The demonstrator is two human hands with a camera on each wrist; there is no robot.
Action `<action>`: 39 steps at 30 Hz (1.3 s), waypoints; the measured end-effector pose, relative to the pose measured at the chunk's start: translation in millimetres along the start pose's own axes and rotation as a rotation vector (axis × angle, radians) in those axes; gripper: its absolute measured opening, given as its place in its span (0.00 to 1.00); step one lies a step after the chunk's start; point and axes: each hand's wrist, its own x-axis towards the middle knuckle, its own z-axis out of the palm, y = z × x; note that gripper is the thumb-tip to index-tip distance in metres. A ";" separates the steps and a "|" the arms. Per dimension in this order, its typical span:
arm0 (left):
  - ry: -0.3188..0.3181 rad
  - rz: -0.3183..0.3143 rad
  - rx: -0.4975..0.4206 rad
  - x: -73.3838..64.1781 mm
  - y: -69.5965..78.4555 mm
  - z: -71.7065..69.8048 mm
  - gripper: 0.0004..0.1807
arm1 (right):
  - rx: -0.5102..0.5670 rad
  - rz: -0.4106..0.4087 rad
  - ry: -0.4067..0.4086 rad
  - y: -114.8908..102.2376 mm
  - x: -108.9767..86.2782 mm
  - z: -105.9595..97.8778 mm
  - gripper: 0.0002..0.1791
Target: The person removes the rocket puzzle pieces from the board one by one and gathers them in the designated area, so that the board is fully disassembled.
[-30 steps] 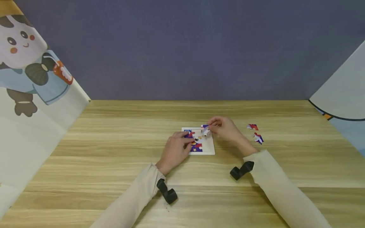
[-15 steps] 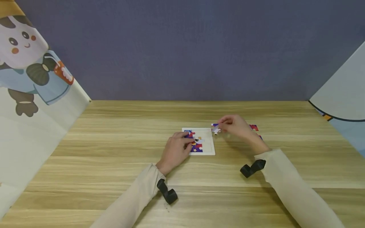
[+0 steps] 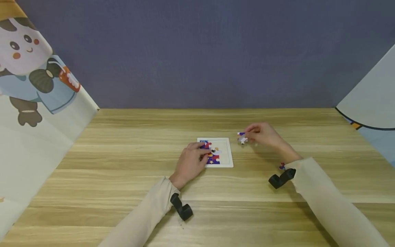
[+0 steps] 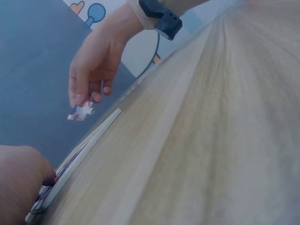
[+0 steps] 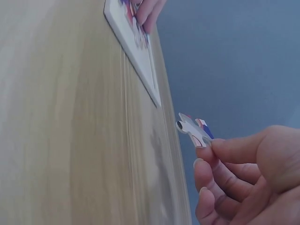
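Right fingers (image 5: 206, 176) pinched, left fingers (image 3: 202, 151) outstretched

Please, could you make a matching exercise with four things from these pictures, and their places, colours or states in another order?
1. left hand
2. raised puzzle piece
3. puzzle tray
4. table

A. wood-grained
B. touching the fitted pieces
C. pinched by the right hand
D. white-rimmed, lying flat

Pairs: 1-B, 2-C, 3-D, 4-A

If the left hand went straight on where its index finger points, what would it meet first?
The left hand would probably meet the mostly white puzzle piece in the tray; present contact is unclear.
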 end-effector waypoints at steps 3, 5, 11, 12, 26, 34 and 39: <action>0.005 0.004 0.000 0.1 0.1 -0.8 0.11 | -0.013 0.035 -0.004 1.2 1.7 -3.7 0.13; 0.008 0.007 0.005 0.2 -0.1 -0.8 0.11 | -0.023 0.054 -0.005 2.6 3.7 -6.4 0.14; 0.009 0.014 0.003 0.6 -0.3 -0.5 0.11 | -0.019 0.073 -0.008 8.9 7.8 -15.6 0.13; 0.010 0.014 0.002 0.7 -0.2 -0.7 0.11 | -0.017 0.076 -0.007 9.8 8.0 -17.0 0.13; 0.018 0.023 0.000 0.7 -0.8 0.3 0.11 | -0.037 0.104 -0.021 25.2 11.5 -28.6 0.15; 0.008 0.009 0.003 0.9 -2.0 1.6 0.11 | -0.038 0.094 -0.030 31.6 12.5 -30.7 0.14; 0.013 0.014 0.005 1.0 -1.7 1.4 0.11 | -0.071 0.086 -0.033 33.6 13.2 -31.1 0.16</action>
